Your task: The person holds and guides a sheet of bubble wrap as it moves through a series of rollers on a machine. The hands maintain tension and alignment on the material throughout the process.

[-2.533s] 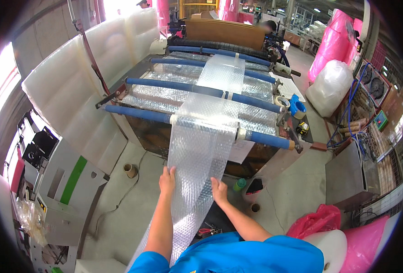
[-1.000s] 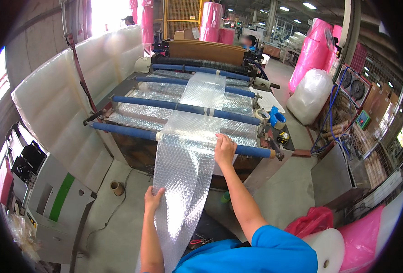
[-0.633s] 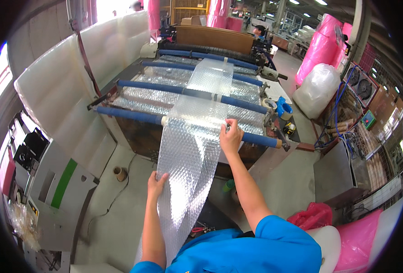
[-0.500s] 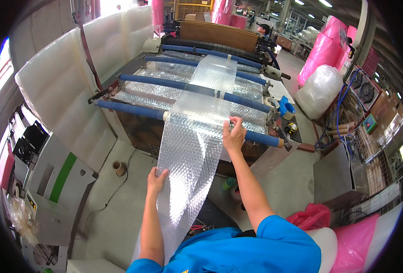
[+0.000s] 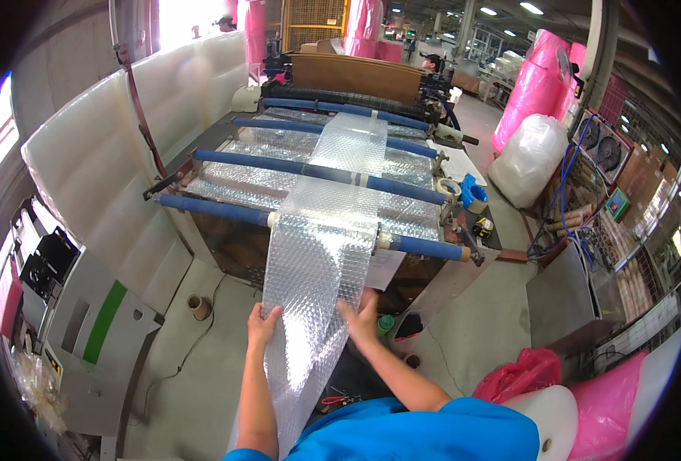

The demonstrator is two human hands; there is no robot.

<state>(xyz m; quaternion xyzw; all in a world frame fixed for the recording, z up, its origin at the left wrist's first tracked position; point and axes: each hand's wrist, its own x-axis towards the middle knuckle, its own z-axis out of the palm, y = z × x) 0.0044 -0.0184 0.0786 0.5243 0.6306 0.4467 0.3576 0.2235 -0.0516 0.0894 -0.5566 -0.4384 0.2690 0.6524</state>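
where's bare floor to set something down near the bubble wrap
Right: floor between the roller stand, grey cabinet and red bag. Left: floor between the cable and left forearm. Crowded: the stand's right edge, with tape rolls and tape measure, and beside the right hand, near a green bottle.

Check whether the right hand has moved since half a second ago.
Yes: the right hand has moved down the picture, away from the front blue roller, lower along the bubble wrap.
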